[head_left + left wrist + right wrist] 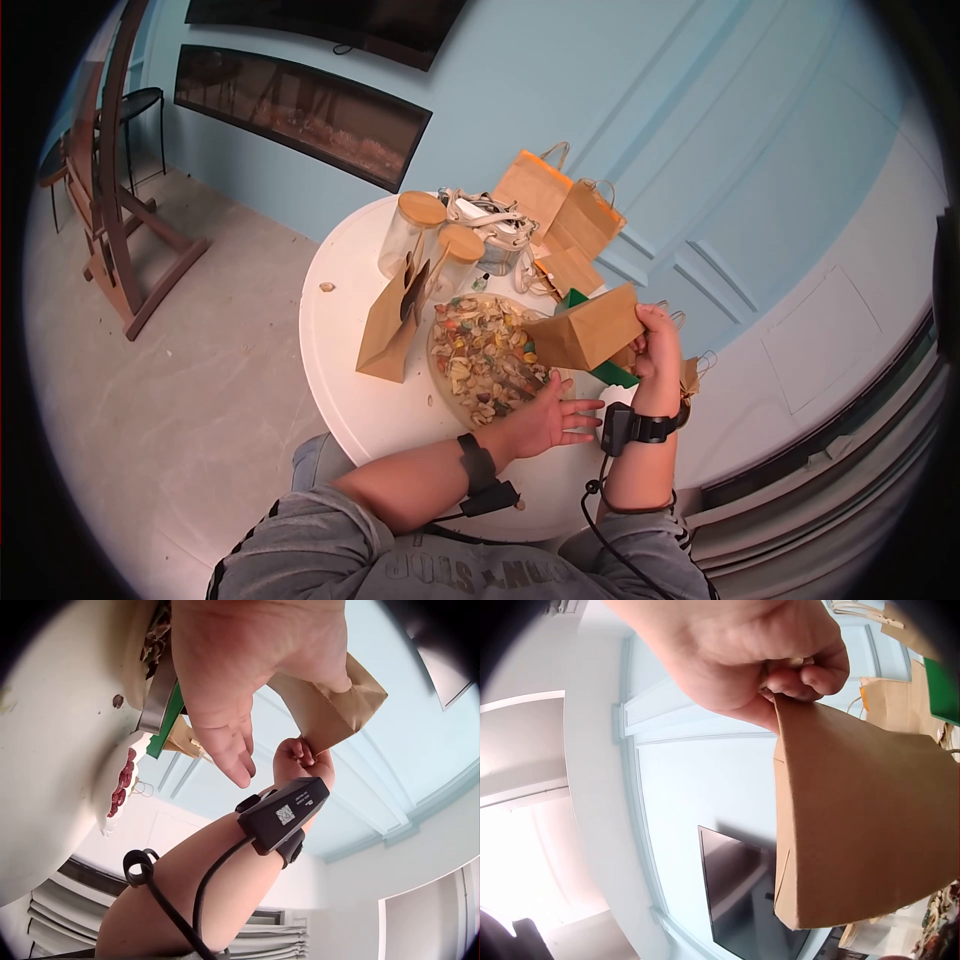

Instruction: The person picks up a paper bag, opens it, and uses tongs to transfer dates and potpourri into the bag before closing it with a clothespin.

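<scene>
My right hand (pixel 658 345) grips one end of a brown paper bag (pixel 590 325), its fingers curled in on the paper. The bag is tipped sideways, its other end over a round shallow tray (pixel 433 372) full of mixed dried pieces (pixel 480 350) in tan, orange, yellow and green. Fingers spread and holding nothing, my left hand (pixel 540 422) is palm up just below the bag, by the tray's near right rim. In the left wrist view, the left thumb overlaps the bag (pixel 315 712). The bag's inside is hidden.
On the white round table (pixel 330 360), another paper bag (pixel 385 335) stands left of the tray. Behind are two wooden-lidded jars (pixel 400 245), a strappy bag (pixel 495 235) and more paper bags (pixel 535 190). A green box (pixel 622 376) and a white container of red pieces (pixel 120 784) stand right.
</scene>
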`<state>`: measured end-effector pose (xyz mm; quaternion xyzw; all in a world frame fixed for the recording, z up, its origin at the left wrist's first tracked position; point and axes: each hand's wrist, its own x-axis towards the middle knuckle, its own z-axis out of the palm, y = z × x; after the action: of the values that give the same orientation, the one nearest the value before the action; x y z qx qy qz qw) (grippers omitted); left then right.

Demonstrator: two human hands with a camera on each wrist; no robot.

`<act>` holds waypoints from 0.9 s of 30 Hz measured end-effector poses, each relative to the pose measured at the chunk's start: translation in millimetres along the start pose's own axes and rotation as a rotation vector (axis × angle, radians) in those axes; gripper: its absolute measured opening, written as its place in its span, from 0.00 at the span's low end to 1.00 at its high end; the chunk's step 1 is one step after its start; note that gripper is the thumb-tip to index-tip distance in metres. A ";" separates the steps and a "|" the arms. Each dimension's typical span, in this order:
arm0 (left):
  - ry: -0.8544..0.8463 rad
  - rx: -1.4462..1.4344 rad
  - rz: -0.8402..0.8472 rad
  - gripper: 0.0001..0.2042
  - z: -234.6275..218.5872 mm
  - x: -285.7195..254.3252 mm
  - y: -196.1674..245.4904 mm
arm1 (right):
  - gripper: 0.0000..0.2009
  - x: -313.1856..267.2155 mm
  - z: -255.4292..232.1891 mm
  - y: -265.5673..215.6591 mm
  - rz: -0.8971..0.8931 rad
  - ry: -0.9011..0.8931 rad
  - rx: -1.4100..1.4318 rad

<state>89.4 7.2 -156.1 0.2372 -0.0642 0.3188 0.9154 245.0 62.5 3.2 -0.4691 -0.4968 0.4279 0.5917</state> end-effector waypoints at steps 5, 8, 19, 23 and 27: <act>0.021 0.034 0.011 0.41 6.1 -3.1 1.3 | 0.08 -0.5 -4.3 -14.4 -0.050 -0.026 0.008; 0.033 0.052 0.008 0.43 6.0 -2.9 1.6 | 0.09 -6.5 -5.0 -28.2 -0.072 -0.006 0.011; 0.025 0.060 -0.002 0.45 4.4 -2.9 0.9 | 0.08 -17.9 -6.1 -47.5 -0.121 0.043 0.016; 0.008 0.060 -0.002 0.43 0.6 -0.2 -1.5 | 0.07 -19.3 12.5 -22.6 -0.049 0.105 -0.117; -0.004 0.053 -0.018 0.42 1.8 -0.9 -1.6 | 0.08 -19.1 -5.0 -18.1 -0.047 -0.007 0.027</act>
<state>89.8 4.7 -155.4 0.2627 -0.0556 0.3117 0.9115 248.0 39.8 17.0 -0.4478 -0.5040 0.4221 0.6060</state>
